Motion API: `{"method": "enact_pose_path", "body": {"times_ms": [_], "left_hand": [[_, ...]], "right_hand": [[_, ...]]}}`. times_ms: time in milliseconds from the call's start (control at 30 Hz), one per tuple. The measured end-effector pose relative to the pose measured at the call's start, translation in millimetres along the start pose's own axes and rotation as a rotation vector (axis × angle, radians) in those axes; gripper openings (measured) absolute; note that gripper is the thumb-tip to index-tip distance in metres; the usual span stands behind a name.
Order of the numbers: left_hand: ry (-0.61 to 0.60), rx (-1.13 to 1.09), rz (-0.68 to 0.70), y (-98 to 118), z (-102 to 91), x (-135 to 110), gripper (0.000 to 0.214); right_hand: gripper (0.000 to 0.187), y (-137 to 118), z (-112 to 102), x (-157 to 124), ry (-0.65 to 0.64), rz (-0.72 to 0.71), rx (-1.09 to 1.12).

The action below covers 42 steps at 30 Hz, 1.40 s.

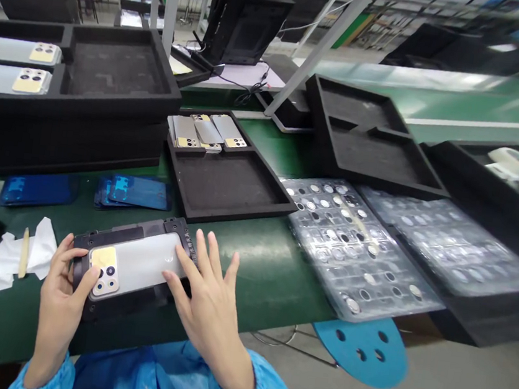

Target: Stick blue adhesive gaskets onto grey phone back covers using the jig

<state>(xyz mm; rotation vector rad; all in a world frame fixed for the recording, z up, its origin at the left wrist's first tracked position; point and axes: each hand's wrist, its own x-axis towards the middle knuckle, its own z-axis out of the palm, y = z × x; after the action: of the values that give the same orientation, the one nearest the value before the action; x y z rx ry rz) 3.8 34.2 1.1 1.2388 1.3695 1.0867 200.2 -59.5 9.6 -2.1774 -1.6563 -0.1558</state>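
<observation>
A silver phone back cover (146,263), with a yellow film over part of its camera block, lies in a black fixture (136,228) on the bench in front of me. My left hand (64,288) grips the camera end, thumb at the cover's edge and index finger at its upper corner. At the opposite end, my right hand (212,301) has its fingers spread, with thumb and index fingertip touching the cover. Beside my left hand lie a crumpled white cloth (44,248) and a thin pale stick (24,253).
Blue film sheets (140,192) lie beyond the fixture. A black tray (235,182) holds several phone covers; stacked black trays (111,99) stand at the left. Clear plastic sheets with round parts (351,249) overhang the bench edge near a blue stool (363,353). People work in the background.
</observation>
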Motion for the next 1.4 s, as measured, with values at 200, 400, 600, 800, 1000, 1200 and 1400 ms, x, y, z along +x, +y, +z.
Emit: {"method": "enact_pose_path", "body": {"times_ms": [200,400,600,800,1000,1200,1400], "left_hand": [[-0.013,0.000,-0.009,-3,-1.8,-1,0.039],[-0.016,0.001,-0.007,-4,-3.7,-2,0.040],[-0.023,0.008,-0.002,-2,-3.4,-2,0.041],[-0.023,0.022,-0.044,0,-2.8,-5,0.041],[-0.023,0.055,-0.025,-2,-3.6,-6,0.040],[-0.029,0.057,-0.012,-1,-2.3,-8,0.038],[-0.012,0.045,-0.010,-3,-1.7,-10,0.035]], "right_hand": [[0.054,-8,4,19,-0.034,-0.097,0.028],[0.054,-39,3,28,-0.177,-0.350,0.206],[0.051,-34,-1,40,-0.209,-0.356,0.228],[0.052,15,-12,8,-0.077,-0.345,0.036],[0.054,49,-22,-11,-0.074,-0.490,-0.015],[0.070,49,-18,6,-0.207,-0.711,0.120],[0.076,17,-13,19,-0.250,-0.819,0.227]]}}
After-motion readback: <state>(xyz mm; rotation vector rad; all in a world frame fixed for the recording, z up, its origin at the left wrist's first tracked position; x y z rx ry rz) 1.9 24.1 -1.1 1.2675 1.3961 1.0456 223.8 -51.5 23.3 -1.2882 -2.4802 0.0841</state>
